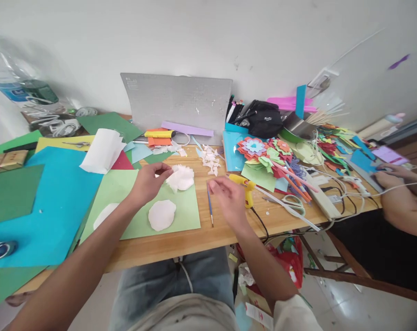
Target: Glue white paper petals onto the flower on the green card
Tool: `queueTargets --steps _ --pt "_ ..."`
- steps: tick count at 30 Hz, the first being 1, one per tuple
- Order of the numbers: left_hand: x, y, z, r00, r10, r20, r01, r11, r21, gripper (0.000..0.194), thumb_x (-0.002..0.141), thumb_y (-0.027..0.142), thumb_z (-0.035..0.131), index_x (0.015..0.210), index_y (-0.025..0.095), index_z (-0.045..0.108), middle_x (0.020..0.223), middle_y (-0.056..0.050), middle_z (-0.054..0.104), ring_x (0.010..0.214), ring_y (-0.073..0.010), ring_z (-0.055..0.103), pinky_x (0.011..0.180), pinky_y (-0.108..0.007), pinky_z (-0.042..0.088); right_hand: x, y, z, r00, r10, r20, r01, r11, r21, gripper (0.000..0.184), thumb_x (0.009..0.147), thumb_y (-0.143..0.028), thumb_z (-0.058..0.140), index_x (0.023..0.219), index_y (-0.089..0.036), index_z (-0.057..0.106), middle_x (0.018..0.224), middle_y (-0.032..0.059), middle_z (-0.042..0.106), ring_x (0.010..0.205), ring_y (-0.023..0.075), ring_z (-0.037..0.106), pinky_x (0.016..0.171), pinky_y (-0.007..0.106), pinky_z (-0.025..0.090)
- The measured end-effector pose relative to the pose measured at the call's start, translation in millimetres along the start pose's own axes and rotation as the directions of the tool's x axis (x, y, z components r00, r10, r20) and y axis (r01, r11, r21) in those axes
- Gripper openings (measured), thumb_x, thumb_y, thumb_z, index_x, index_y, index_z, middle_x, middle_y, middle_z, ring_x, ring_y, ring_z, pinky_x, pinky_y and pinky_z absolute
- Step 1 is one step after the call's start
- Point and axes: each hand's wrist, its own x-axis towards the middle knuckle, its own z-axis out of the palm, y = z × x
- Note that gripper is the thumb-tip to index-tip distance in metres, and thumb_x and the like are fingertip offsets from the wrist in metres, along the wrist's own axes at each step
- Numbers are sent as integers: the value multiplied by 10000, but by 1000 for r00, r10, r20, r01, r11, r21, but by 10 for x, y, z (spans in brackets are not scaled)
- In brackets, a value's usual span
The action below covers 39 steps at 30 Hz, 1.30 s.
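Left hand [148, 184]: thumb and index tips pinched together right at the edge of the ruffled white paper, can't tell if they've actually got hold of it
Right hand [231, 197]: kinda blurry, fingertips curled in close, can't tell if they're together or holding anything
Ruffled white paper [181, 178]: just beside the left fingertips, over the far right part of the light green sheet [125, 184]
Flat white rounds [162, 215]: one nearer the body than the left fingers, the other partly hidden by the left forearm
Blue brush [210, 204]: on the wood table [142, 250], running from by the right fingertips toward the body
Yellow glue gun [248, 187]: just right of the right fingers
White scraps [211, 158]: little pile beyond and between both hands' fingers
Paper flowers [253, 148]: beyond the right fingers, off to the right
Gray board [177, 101]: way past all the fingers, leaning on the wall
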Motion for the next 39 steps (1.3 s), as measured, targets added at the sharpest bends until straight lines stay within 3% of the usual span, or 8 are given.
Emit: queueTargets --steps 3,6,11,18,23,28,35,39 --pt "7 -36 56 1000 14 24 -15 998 56 290 789 494 607 795 212 677 850 -39 706 767 -199 595 724 -307 441 -528 154 -409 990 -78 -114 51 973 -225 160 862 -348 597 801 -213 657 720 23 616 674 170 566 650 300 459" --pt "2 -72 130 998 7 57 -12 995 99 272 804 470 585 795 212 670 880 -40 707 793 -206 603 712 -304 438 -827 432 -822 912 -198 -361 7 884 -468 173 865 -340 583 805 -186 634 731 26 602 675 167 551 659 303 455" --pt "9 -152 200 997 70 37 -75 987 142 246 831 427 549 821 209 663 911 -38 698 769 -188 588 708 -300 437 -507 699 -1185 914 -180 -363 -135 709 -692 420 790 -456 646 1076 -148 644 919 88 656 777 199 566 737 342 464" --pt "66 -190 156 999 6 -45 -1 995 103 238 830 408 541 827 191 640 871 -40 686 782 -188 591 742 -304 445 12 715 -1045 975 78 -206 -195 740 -644 503 767 -595 591 910 -122 686 763 85 678 631 194 554 590 304 408" --pt "46 -176 162 999 10 -37 -7 997 72 235 830 407 533 832 192 629 902 -51 684 808 -197 599 752 -311 458 32 800 -1031 981 -6 -191 -136 681 -719 489 829 -569 521 873 -111 684 778 118 682 712 242 583 698 366 448" --pt "49 -209 169 998 23 -60 -19 997 75 230 829 397 525 847 192 628 970 -70 683 849 -212 618 822 -344 474 -82 617 -931 989 -113 -98 33 805 -592 379 878 -459 526 1080 -158 634 1068 124 673 1000 261 598 916 401 448" --pt "76 -249 174 999 -12 -51 13 1000 28 232 824 396 523 874 196 631 1060 -73 695 943 -231 637 874 -353 469 -113 255 -415 967 176 184 -117 949 -293 345 859 -483 561 977 -169 642 812 44 666 677 170 586 662 290 484" --pt "74 -253 177 998 -44 -43 47 997 59 238 820 398 532 895 202 643 1009 -60 713 892 -228 647 829 -343 472 -64 225 -114 953 208 218 -119 925 -362 364 879 -526 510 851 -178 613 601 -11 546 549 150 519 530 259 398"
